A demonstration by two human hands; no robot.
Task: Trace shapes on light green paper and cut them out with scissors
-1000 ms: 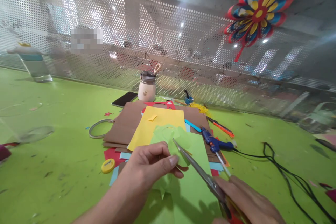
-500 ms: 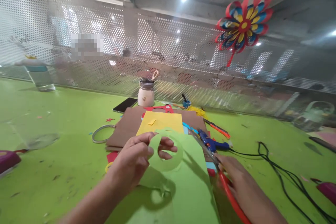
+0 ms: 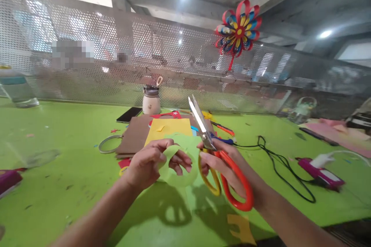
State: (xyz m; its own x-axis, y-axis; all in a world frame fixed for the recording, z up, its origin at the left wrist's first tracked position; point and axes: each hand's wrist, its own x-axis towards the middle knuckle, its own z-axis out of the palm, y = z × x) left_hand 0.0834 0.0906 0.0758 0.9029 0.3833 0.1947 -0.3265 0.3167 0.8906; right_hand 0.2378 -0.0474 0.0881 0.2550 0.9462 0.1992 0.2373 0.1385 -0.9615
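Pinched in my left hand point(image 3: 149, 162) is a light green paper ring point(image 3: 181, 179), held above the table with some fingers showing through its hole. My right hand point(image 3: 228, 162) grips a pair of scissors point(image 3: 203, 123) with one red and one yellow handle. Their slightly parted blades point up and away, to the right of the ring and apart from it. Beneath the hands lies a light green paper sheet point(image 3: 193, 144), with a yellow sheet point(image 3: 174, 128) behind it on brown cardboard point(image 3: 131, 139).
A glue gun point(image 3: 222, 139), partly hidden by my right hand, trails a black cable point(image 3: 275, 166). A pink-white bottle point(image 3: 151, 102) and a phone point(image 3: 129, 114) stand at the back. To the right lies a purple power strip point(image 3: 321, 173). A metal ring point(image 3: 108, 144) rests left.
My right hand has lifted the scissors and brought them left, beside the ring, blades now pointing up. The left hand still holds the ring. The view has turned slightly right.
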